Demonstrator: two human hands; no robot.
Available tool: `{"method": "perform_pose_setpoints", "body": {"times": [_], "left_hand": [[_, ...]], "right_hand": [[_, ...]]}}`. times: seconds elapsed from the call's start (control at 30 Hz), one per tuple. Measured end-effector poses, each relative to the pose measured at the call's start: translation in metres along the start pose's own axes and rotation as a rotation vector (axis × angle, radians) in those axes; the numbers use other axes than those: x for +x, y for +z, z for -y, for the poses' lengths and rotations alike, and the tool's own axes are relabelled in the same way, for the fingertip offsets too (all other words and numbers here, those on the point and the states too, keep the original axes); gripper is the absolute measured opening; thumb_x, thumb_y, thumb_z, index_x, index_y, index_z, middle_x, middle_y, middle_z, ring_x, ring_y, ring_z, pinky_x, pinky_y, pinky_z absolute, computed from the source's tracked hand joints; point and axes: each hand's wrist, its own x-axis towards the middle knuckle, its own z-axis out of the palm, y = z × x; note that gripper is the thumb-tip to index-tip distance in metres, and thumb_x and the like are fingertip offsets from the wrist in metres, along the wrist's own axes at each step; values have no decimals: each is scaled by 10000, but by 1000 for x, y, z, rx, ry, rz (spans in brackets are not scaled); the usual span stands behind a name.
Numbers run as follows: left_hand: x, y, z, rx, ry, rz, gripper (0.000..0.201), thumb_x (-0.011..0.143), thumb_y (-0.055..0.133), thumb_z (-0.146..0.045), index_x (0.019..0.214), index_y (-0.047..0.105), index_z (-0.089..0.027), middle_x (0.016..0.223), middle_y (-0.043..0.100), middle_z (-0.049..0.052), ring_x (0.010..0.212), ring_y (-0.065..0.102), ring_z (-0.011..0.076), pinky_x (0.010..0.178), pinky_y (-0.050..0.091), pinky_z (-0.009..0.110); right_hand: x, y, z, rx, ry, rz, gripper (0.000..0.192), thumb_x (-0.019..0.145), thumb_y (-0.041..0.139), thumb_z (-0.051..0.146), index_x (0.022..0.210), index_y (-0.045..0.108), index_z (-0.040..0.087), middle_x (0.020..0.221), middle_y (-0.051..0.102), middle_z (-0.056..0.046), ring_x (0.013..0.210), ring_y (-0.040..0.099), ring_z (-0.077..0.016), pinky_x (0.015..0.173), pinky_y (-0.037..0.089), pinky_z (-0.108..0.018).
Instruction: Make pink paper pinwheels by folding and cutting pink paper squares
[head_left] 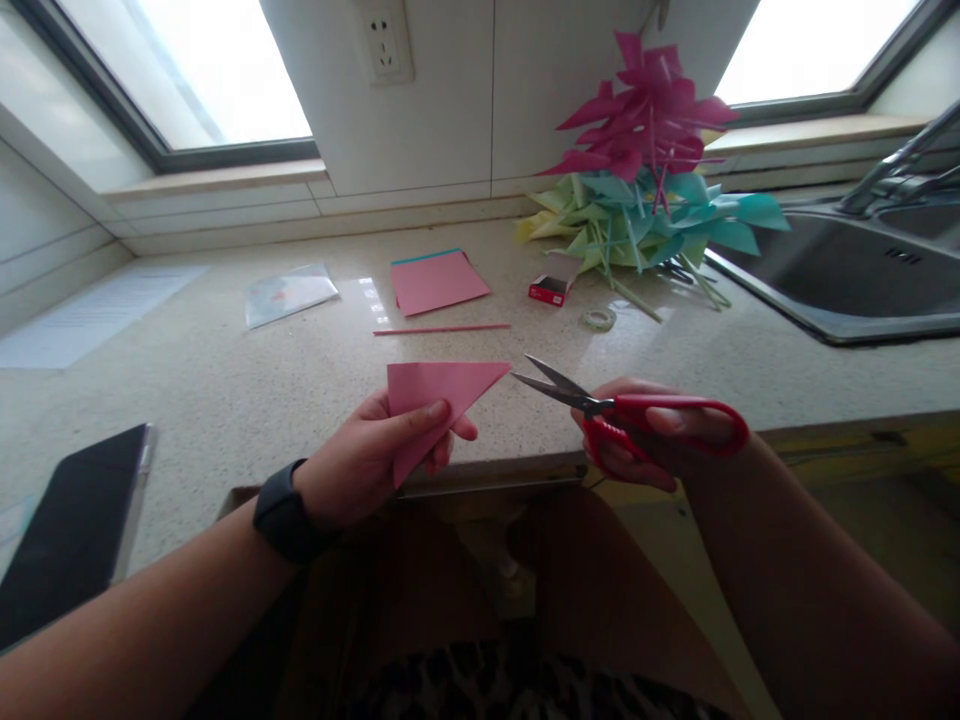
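Note:
Between thumb and fingers, my left hand (390,440) pinches a pink paper triangle (439,385), with one corner pointing right. My right hand (637,430) grips red-handled scissors (555,385) through their loops. Their blades are slightly apart, and the tips stand close to the right corner of the paper. A thin pink stick (442,330) lies on the counter just beyond the paper. Behind it is a stack of pink paper squares (439,282) with a blue edge showing at the back.
On the counter (247,400) lie a clear plastic packet (291,294), printed sheets (90,310), a dark phone (75,520), a small red box (553,282) and a tape roll (598,319). Paper pinwheels (652,190) are heaped at the back, left of the sink (817,270).

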Motion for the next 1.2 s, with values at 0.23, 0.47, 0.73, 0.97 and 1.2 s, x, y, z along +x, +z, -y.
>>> {"method": "perform_pose_setpoints", "body": {"times": [0.23,0.47,0.73,0.97,1.2], "left_hand": [[0,2,-1,11,1,9,195,839,778,-289,831,763,-95,693,715,43,553,602,85,513,497,143],[-1,0,-1,76,-43,18,242,859,759,-342,854,785,-102,691,684,45,568,583,77,521,462,139],[-1,-8,-6,299,12,96,358,942,622,-438,919,762,-110,571,523,-6,494,385,79,439,286,194],[-3,-12,-22,521,107,133,355,943,610,-436,848,752,-125,743,686,74,514,379,92,450,303,223],[-7,-11,-27,716,147,160,350,952,591,-414,845,791,-147,586,593,30,508,418,113,465,337,224]], "right_hand": [[-2,-3,0,-24,52,-18,369,939,577,445,800,606,105,519,525,19,416,410,-64,397,277,-182],[-4,-5,-2,-50,34,-28,357,951,551,454,841,608,120,621,556,12,415,413,-57,380,272,-191],[1,-2,3,10,42,22,356,955,565,423,807,608,102,541,523,21,401,393,-53,367,260,-165],[3,-5,6,-18,60,75,343,946,584,424,844,638,101,577,548,11,403,418,-57,361,291,-157],[1,-9,5,0,118,96,362,910,628,452,857,655,94,613,561,1,403,417,-51,346,312,-145]]}}
